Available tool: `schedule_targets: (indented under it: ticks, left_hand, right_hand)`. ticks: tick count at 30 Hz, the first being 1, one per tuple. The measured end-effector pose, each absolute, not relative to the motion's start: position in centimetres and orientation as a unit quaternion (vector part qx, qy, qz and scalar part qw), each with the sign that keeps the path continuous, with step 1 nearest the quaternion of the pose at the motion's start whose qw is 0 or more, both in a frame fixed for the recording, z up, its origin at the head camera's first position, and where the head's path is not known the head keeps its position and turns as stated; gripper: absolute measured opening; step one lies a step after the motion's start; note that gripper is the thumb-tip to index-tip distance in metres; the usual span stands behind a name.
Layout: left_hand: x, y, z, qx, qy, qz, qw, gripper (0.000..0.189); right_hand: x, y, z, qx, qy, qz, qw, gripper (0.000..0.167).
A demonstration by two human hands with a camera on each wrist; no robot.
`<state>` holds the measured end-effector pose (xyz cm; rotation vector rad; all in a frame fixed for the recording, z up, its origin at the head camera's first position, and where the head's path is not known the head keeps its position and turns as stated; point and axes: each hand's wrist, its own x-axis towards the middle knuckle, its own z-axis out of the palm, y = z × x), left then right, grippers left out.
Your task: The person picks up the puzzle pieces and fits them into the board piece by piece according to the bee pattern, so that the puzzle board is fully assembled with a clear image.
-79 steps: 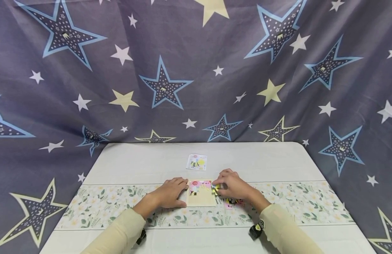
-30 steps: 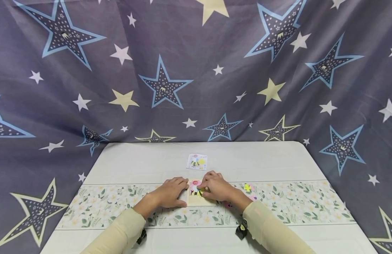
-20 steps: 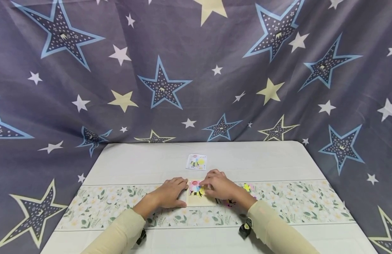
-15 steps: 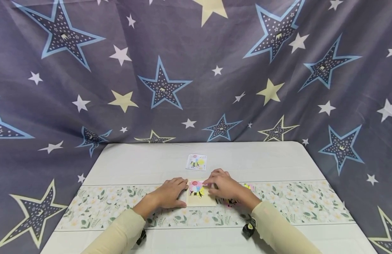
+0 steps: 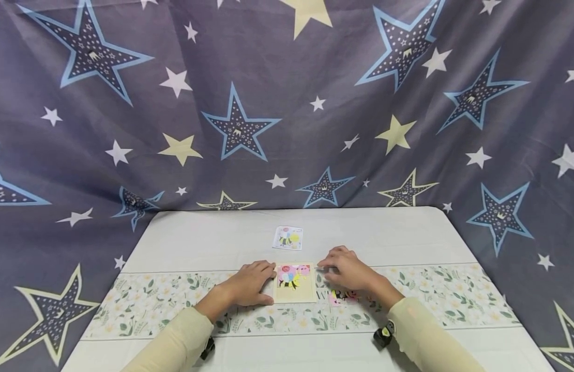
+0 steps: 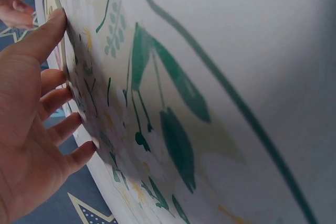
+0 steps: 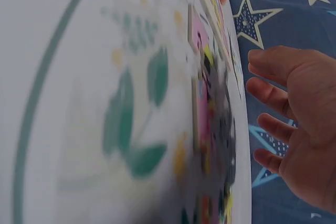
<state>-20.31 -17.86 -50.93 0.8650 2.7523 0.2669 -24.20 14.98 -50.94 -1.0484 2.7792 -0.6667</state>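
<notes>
Soft, even light fills the head view, where the table [image 5: 384, 232] is bright, the curtain [image 5: 277, 62] darker and faint shadow lies beside the right sleeve [image 5: 426, 330]; the curtain's stars stretch toward the edges. The 2 wrist views are dimmer and bluish. Grey shade borders the left hand [image 6: 26, 124] and the far right edge; in the right wrist view the pieces [image 7: 201, 108] smear into dark blur.
</notes>
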Motion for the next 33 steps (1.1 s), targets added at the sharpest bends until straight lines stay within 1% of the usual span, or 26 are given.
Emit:
schedule_targets:
  ticks: [5, 17, 28, 33]
  left_hand:
    - [-20.3, -17.9, -51.1, 0.299, 0.943, 0.092, 0.116, 0.070]
    - [-20.4, -18.0, -51.1, 0.299, 0.942, 0.092, 0.118, 0.072]
    - [-20.5, -18.0, -51.1, 0.298, 0.943, 0.089, 0.118, 0.073]
    - [-20.4, -18.0, -51.1, 0.299, 0.943, 0.090, 0.118, 0.072]
  right_hand:
    - [-24.3, 16.9, -51.0, -0.340, 0.913, -0.220, 0.039, 0.032]
    - [-24.5, 21.4, -51.2, -0.322, 0.921, -0.212, 0.048, 0.032]
    - [-24.6, 23.8, -51.1, -0.314, 0.924, -0.210, 0.055, 0.035]
    - [-24.7, 24.4, -51.4, -0.329, 0.921, -0.200, 0.064, 0.037]
